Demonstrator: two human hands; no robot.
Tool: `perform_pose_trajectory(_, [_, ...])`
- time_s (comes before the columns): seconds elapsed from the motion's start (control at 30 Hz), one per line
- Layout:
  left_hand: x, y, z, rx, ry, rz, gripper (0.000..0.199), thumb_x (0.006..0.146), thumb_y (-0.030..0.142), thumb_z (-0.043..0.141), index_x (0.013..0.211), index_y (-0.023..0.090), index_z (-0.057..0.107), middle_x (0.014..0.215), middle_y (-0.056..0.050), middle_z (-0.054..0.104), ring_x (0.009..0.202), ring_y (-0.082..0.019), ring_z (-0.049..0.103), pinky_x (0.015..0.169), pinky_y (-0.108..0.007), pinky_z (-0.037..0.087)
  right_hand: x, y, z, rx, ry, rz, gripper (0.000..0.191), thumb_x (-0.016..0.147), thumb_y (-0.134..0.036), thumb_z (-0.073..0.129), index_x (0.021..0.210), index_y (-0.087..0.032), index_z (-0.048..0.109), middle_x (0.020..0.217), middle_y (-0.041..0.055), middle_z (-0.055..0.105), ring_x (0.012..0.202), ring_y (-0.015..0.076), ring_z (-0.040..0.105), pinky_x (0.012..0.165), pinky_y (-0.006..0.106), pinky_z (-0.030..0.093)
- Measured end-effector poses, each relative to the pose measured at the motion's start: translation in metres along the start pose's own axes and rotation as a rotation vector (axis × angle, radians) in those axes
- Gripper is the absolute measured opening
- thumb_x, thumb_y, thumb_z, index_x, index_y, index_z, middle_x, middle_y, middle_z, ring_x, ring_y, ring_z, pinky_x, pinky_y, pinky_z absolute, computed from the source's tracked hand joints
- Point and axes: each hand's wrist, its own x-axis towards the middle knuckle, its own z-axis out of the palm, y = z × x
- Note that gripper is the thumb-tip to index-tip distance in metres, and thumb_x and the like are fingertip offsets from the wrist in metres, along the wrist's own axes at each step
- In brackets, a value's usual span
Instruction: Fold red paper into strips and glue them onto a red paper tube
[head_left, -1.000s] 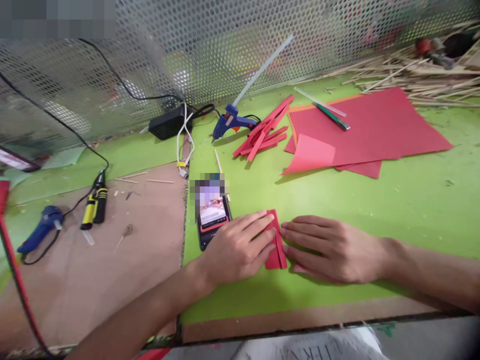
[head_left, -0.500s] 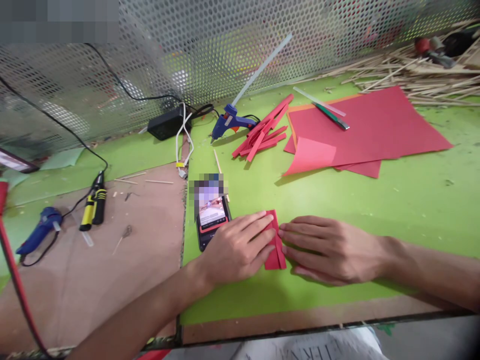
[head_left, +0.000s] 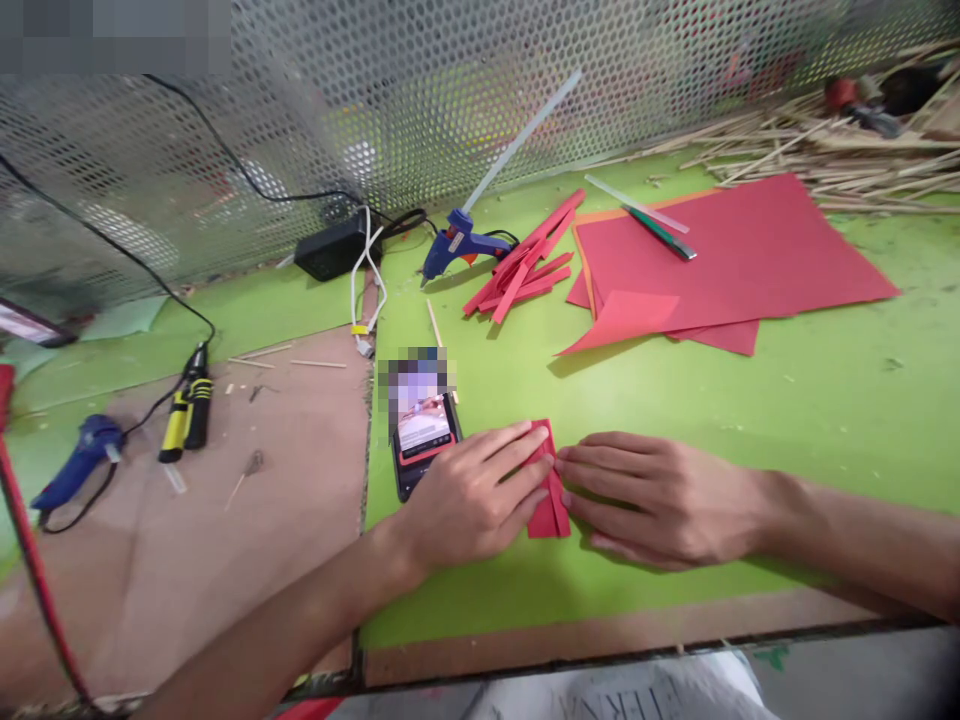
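A small folded red paper piece [head_left: 550, 515] lies upright in view on the green table, between my two hands. My left hand [head_left: 476, 492] rests flat with its fingers spread over the paper's left part, pressing it to the table. From the right, my right hand [head_left: 667, 498] touches the paper's right edge with its fingertips; its fingers are stretched out and lie nearly side by side. A phone [head_left: 424, 430] with a lit screen is just beyond my left hand, partly covered by it.
Red paper strips [head_left: 517, 270] lie beside a blue glue gun [head_left: 457, 245]. Red sheets [head_left: 750, 250] carry a green cutter [head_left: 660, 233]. Thin wooden sticks [head_left: 810, 155] are piled back right. Yellow-black pliers [head_left: 187, 415] and another blue glue gun [head_left: 86, 460] lie left.
The curled corner of the red sheet stands slightly differently. Both hands stay in nearly the same place on the folded paper.
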Motion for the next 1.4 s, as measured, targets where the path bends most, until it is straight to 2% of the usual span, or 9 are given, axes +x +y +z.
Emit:
perform_pose_trajectory(0.27, [0.0,0.0026,0.0008,-0.085,0.036,-0.089,0.022,0.101,0.022,0.064,0.118,0.014,0.074,0.136,-0.013,0.074,0.129,-0.028,0.071,0.105,-0.042,0.063,-0.0032,-0.0016,0.0022,0.018,0.002,-0.046,0.026,0.102,-0.03,0.066,0.113,-0.008,0.075,0.121,0.0168,0.078,0.114,0.0271,0.076,0.107,0.043,0.061])
perform_pose_trajectory(0.7, [-0.0007,0.0047,0.0021,-0.083,0.035,-0.095,0.024,0.1,0.021,0.063,0.119,0.012,0.075,0.136,-0.016,0.074,0.13,-0.029,0.07,0.109,-0.042,0.062,-0.0043,-0.0004,0.0015,0.061,-0.025,-0.039,0.03,0.101,-0.031,0.067,0.117,-0.007,0.075,0.126,0.0177,0.077,0.121,0.0275,0.074,0.111,0.043,0.059])
perform_pose_trajectory(0.87, [-0.0012,0.0066,0.0025,-0.062,0.032,-0.104,0.026,0.101,0.031,0.065,0.118,0.013,0.075,0.138,-0.016,0.073,0.131,-0.03,0.07,0.107,-0.042,0.063,-0.0039,0.0002,0.0015,0.051,-0.031,-0.04,0.029,0.103,-0.03,0.062,0.117,-0.008,0.075,0.127,0.017,0.077,0.12,0.0269,0.074,0.111,0.042,0.059])
perform_pose_trajectory(1.1, [-0.0009,0.0061,-0.0022,-0.083,-0.015,-0.087,0.041,0.098,0.041,0.067,0.125,0.01,0.072,0.144,-0.018,0.069,0.136,-0.032,0.066,0.11,-0.044,0.061,-0.0021,0.0006,0.0001,0.072,-0.038,-0.046,0.027,0.101,-0.03,0.066,0.115,-0.008,0.074,0.124,0.0187,0.076,0.12,0.0276,0.073,0.11,0.042,0.059])
perform_pose_trajectory(1.4, [-0.002,0.0057,-0.0024,-0.057,-0.037,-0.072,0.053,0.1,0.053,0.066,0.127,0.009,0.07,0.146,-0.019,0.067,0.138,-0.032,0.064,0.113,-0.044,0.059,-0.0032,0.0006,0.0008,0.06,-0.052,-0.04,0.03,0.104,-0.031,0.06,0.118,-0.009,0.075,0.128,0.0174,0.076,0.122,0.0266,0.073,0.111,0.042,0.058])
